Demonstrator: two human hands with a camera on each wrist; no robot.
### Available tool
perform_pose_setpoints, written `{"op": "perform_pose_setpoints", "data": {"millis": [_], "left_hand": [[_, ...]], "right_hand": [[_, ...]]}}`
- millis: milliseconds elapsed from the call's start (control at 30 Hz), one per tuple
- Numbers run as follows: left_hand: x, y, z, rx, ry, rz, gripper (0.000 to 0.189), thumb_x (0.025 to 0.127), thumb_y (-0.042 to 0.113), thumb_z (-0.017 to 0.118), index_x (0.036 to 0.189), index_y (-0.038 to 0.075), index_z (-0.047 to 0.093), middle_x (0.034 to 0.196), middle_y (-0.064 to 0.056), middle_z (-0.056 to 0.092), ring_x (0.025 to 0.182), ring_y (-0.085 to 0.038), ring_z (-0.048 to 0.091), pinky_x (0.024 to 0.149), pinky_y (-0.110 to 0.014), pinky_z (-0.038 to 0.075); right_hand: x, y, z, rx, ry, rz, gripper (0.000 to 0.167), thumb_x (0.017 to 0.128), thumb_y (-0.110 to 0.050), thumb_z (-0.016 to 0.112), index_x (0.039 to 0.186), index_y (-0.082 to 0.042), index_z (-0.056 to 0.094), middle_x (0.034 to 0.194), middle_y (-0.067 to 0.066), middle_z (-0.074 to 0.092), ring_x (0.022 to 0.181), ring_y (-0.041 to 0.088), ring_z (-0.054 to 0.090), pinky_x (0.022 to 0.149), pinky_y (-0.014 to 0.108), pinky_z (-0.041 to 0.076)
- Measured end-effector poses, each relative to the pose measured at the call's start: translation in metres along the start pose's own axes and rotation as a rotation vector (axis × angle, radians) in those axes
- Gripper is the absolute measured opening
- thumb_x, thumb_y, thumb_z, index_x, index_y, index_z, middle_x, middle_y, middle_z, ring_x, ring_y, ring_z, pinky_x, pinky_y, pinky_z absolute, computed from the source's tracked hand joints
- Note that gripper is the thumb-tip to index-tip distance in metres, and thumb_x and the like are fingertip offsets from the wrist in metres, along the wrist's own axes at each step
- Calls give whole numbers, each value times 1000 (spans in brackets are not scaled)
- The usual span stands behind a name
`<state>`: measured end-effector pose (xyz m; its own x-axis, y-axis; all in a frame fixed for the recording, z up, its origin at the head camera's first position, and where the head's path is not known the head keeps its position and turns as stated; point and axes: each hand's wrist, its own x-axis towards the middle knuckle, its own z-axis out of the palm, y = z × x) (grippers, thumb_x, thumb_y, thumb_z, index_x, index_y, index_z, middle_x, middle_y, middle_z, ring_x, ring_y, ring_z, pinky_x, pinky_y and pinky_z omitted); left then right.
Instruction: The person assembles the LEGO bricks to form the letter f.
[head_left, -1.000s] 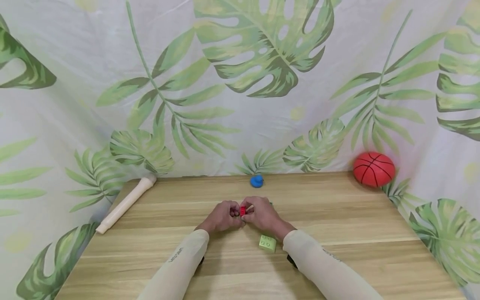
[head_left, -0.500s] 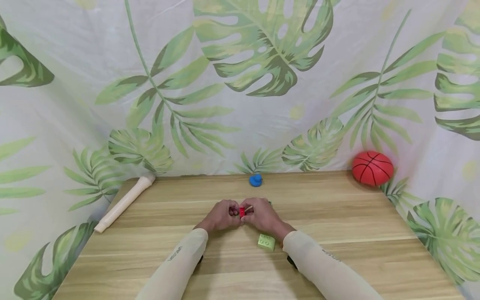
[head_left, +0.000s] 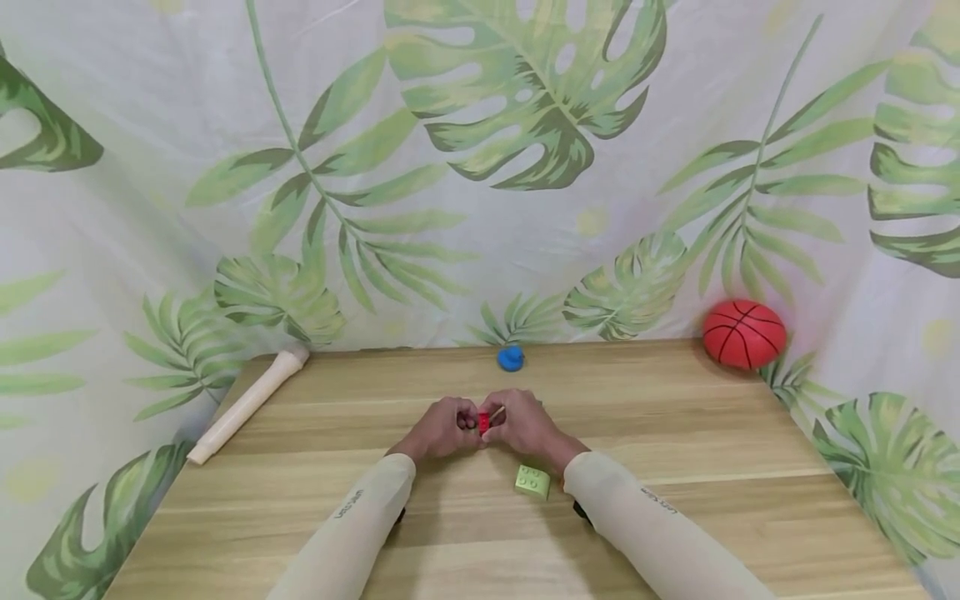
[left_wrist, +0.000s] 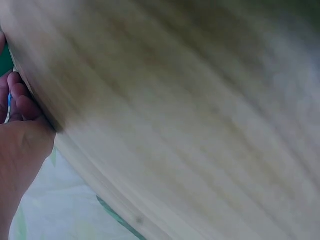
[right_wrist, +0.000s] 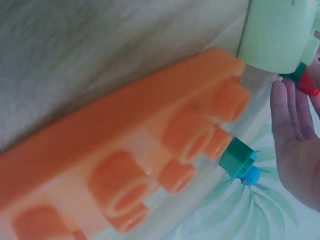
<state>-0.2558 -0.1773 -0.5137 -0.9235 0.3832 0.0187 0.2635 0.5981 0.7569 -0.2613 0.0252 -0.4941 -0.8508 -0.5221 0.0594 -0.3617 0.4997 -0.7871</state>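
Both hands meet over the middle of the table in the head view. My right hand (head_left: 521, 427) pinches a small red toy block (head_left: 483, 423) between thumb and fingers. Close against it, my left hand (head_left: 438, 429) has curled fingers around a green toy block (left_wrist: 5, 61), seen at the edge of the left wrist view. In the right wrist view the red block (right_wrist: 308, 86) and the green block (right_wrist: 300, 73) touch; whether they are joined I cannot tell. A pale green studded block (head_left: 532, 482) lies just in front of the right wrist.
An orange studded block (right_wrist: 100, 130) lies by the right forearm, mostly hidden from the head view. Beyond the right hand stand another green block (right_wrist: 236, 156) and a blue toy duck (head_left: 511, 359). A red ball (head_left: 744, 335) and a pale tube (head_left: 247, 407) lie at the table's sides.
The hands stay together with the blocks, almost unmoved. My right hand has shifted very slightly, and a sliver of orange shows beside its sleeve.
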Motion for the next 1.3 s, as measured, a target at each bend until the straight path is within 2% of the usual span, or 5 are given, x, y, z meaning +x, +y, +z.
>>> {"op": "perform_pose_setpoints", "data": {"millis": [133, 367, 800, 1167, 1300], "left_hand": [[0, -2, -1, 14, -6, 11, 23, 84, 15, 92, 90, 7, 72, 85, -1, 65, 82, -12, 54, 75, -21, 45], [1, -6, -1, 28, -18, 51, 20, 86, 15, 90, 92, 8, 72, 87, -2, 66, 84, -12, 55, 76, -21, 46], [0, -5, 0, -23, -27, 62, 18, 85, 10, 90, 88, 7, 72, 82, 1, 67, 79, -10, 56, 71, -18, 47], [-1, -5, -3, -30, -42, 33, 18, 87, 14, 90, 91, 8, 73, 83, 1, 67, 79, -10, 56, 72, -19, 47], [0, -5, -1, -43, -51, 31, 17, 87, 11, 90, 94, 7, 75, 86, 0, 69, 81, -10, 56, 75, -19, 47]], "right_hand": [[0, 0, -1, -20, 9, -6, 23, 82, 2, 90, 101, -4, 78, 104, 10, 73, 91, 19, 76, 78, 24, 62], [0, 0, -1, -75, 45, -2, 23, 81, -5, 92, 99, -9, 80, 80, -2, 67, 77, 9, 58, 71, 20, 50], [-6, 0, 3, -152, 54, -56, 26, 86, -5, 89, 110, -7, 80, 79, -3, 71, 75, 5, 60, 70, 20, 52], [-19, 0, -7, -258, -106, -93, 52, 98, -6, 74, 149, -7, 63, 89, -3, 73, 76, 4, 60, 76, 24, 54], [-32, 0, -16, -269, -139, -106, 55, 99, -6, 72, 152, -4, 58, 95, -2, 72, 82, 7, 61, 80, 27, 55]]}}
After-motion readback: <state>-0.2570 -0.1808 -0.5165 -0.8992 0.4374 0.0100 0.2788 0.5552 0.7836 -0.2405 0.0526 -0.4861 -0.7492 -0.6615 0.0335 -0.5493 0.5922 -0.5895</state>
